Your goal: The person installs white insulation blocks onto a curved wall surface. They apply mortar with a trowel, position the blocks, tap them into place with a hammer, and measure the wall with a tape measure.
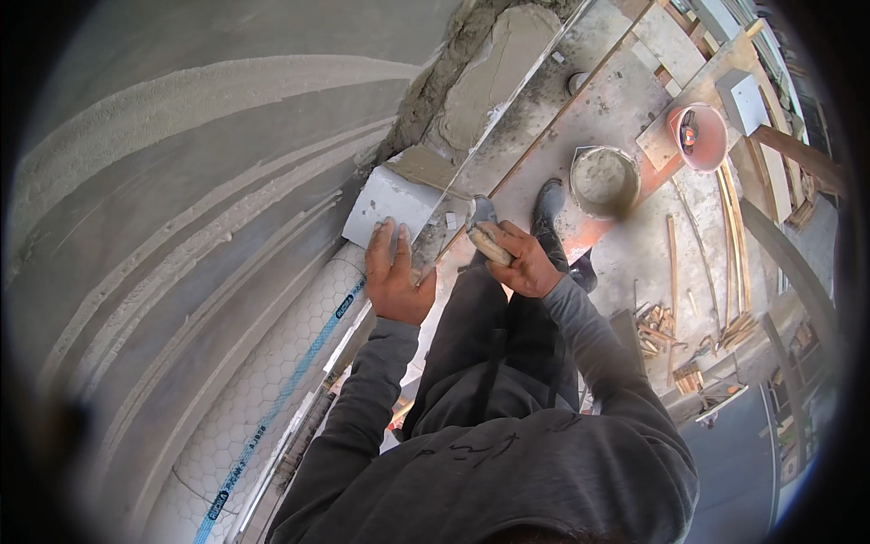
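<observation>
A pale grey-white block [388,205] sits on the ledge beside the plastered wall. My left hand [399,283] rests against its near edge, fingers stretched out and lying on the surface, not wrapped round it. Grey mortar [423,168] covers the block's far end. My right hand [526,260] is closed around the wooden handle of a trowel [489,243], held just right of the block. The trowel's small blade points away from me, and part of it blends with the things behind. Beyond the block, a thick mortar bed [498,77] runs along the ledge.
A bucket of grey mortar [604,178] stands by my boot [548,201]. Farther right is a pink bucket [705,140] with a tool inside. Wood strips [730,245] and scraps lie on the floor at right. Wire mesh with a blue strip [272,408] runs along the left.
</observation>
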Demonstrator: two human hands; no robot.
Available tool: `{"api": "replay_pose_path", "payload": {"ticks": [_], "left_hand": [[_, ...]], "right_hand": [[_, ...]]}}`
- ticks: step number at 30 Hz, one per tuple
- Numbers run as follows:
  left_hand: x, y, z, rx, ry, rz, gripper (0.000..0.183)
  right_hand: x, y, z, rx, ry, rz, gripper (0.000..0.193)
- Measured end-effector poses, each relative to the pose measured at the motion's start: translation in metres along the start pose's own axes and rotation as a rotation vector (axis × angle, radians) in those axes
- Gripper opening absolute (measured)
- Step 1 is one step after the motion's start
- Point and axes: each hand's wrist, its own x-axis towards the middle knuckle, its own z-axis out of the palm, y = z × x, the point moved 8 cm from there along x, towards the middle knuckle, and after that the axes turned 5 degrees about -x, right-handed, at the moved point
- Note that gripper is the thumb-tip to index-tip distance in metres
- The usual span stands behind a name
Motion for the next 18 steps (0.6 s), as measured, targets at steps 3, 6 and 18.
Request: {"api": "replay_pose_path", "payload": {"ticks": [3, 6, 18], "left_hand": [[0.003, 0.004, 0.002, 0.025, -0.024, 0.021, 0.069], [-0.002, 0.001, 0.005, 0.041, -0.048, 0.011, 0.071], [0.001, 0.009, 0.011, 0.075, -0.065, -0.001, 0.073]], "right_hand": [[-0.016, 0.012, 0.022, -0.068, 0.058, -0.076, 0.062], [-0.047, 0.022, 0.034, -0.188, 0.101, -0.094, 0.066], [-0.059, 0.037, 0.052, -0.285, 0.358, 0.040, 0.064]]}}
